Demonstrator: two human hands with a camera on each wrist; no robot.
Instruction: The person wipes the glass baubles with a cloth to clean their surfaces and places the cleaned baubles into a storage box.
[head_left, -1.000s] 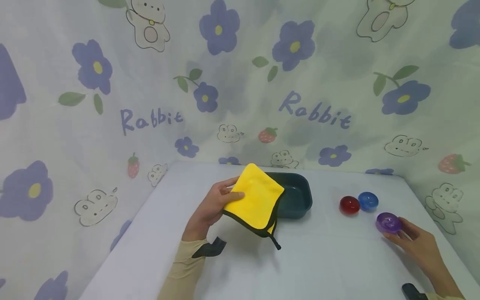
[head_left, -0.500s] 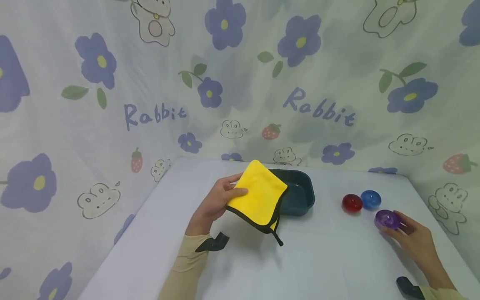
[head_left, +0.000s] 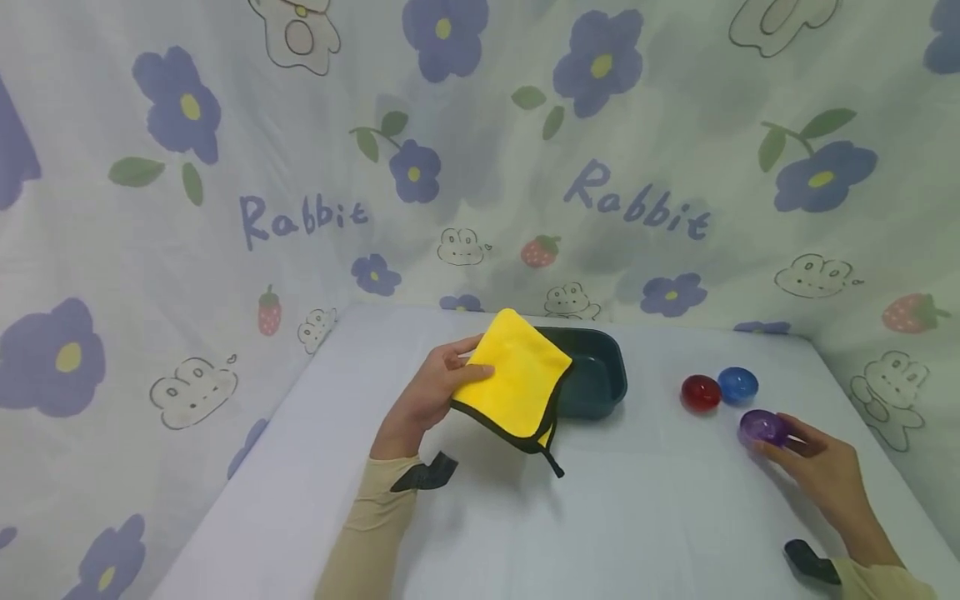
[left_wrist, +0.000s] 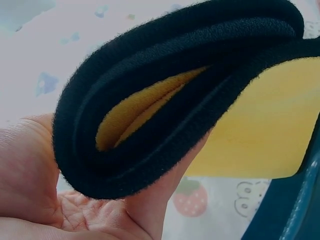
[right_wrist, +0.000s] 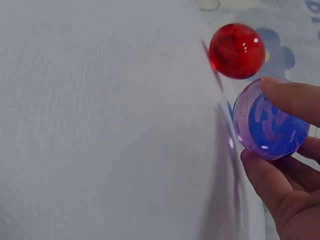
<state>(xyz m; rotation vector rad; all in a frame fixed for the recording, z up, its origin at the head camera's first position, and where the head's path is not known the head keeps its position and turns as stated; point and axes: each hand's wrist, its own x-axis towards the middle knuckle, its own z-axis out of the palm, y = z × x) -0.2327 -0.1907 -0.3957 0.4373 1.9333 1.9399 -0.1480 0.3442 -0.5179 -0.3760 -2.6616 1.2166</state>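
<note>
Yellow cloth (head_left: 517,375) is in the left hand (head_left: 431,392), which grips it at the near-left side, with the thumb lying upon the top face and the other fingers passing behind. From this hand the cloth spreads to the right, tilted and raised over the table (head_left: 615,517). It has a black edge, and a small black loop (head_left: 553,463) hangs from its lower corner, to the right of the hand and nearer to the person. In the left wrist view the cloth is folded, and its thick black edge bends round a yellow inside, above the palm.

Beyond the cloth, to the right of the left hand, stands a dark green box (head_left: 596,406); the cloth hides its left part.

Purple ball (head_left: 762,428) is pinched by the right hand (head_left: 821,471), between the thumb and the fingers, at the left side of this hand. It is see-through. Whether it touches the table, one cannot tell. Farther from the right hand, beyond it and to its left, a red ball (head_left: 701,393) and a blue ball (head_left: 738,386) rest just beside each other. Behind both hands' work hangs a flowered curtain (head_left: 480,167).
</note>
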